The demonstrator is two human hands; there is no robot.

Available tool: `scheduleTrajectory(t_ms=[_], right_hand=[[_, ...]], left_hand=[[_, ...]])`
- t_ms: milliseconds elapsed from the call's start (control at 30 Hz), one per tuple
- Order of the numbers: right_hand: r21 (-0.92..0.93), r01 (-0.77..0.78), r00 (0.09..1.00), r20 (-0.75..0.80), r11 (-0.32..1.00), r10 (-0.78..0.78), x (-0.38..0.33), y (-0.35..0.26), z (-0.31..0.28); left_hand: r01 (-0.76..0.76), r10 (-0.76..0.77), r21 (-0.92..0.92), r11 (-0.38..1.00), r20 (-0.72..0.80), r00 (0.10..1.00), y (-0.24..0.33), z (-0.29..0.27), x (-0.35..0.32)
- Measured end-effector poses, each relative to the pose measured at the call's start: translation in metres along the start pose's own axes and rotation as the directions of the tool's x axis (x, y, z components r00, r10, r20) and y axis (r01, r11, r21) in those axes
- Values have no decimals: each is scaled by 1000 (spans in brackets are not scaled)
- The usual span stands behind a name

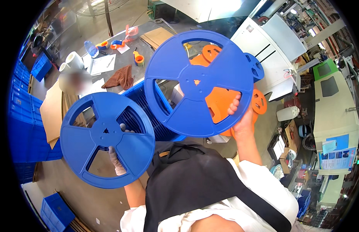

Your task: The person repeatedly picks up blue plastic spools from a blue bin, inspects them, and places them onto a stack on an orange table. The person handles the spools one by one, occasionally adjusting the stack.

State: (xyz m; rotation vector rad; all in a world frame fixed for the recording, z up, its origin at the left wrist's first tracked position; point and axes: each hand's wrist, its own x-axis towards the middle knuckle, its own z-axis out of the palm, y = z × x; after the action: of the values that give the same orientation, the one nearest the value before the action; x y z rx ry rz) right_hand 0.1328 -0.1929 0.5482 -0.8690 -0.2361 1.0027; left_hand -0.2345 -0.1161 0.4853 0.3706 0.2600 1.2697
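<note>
My left hand (116, 163), in a thin pale glove, is closed on a blue plastic reel (104, 164) with three wide windows. Its fingers pass through the windows, so part of the grip is hidden. A second blue reel (195, 112) is higher up and to the right. My right hand (243, 118), bare, grips that reel at its right rim, fingertips showing through a window. Between and below the two reels is a blue crate (164, 129) with thin, closely spaced edges inside. Orange reels (222, 100) show through and beside the right-hand reel.
A grey table (148, 58) ahead holds tape dispensers (139, 58), a brown cloth (120, 78), papers (103, 63) and a plastic bottle (91, 49). Cardboard sheets (52, 110) and stacked blue crates (30, 127) stand left. A white cabinet (264, 54) and a machine (336, 112) stand right.
</note>
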Motion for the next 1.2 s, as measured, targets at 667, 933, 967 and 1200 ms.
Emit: scheduleTrajectory(t_ms=[667,933,967,1200], right_hand=[[-574,652,356,809,496,468,-90,137,165],[-604,383,462,780,699,422,-23,46,141],[-623,253,594,704,740,389,-11,39,128],[-357,-230,971,-28,905,236,63,101,2]], left_hand=[[434,-358,-250,865,297,885,-85,28,29],[415,-358,-229,881,251,899,-77,17,27],[398,-356,-198,896,217,909,-72,16,25],[450,-409,-13,893,-440,800,-18,-83,-7]])
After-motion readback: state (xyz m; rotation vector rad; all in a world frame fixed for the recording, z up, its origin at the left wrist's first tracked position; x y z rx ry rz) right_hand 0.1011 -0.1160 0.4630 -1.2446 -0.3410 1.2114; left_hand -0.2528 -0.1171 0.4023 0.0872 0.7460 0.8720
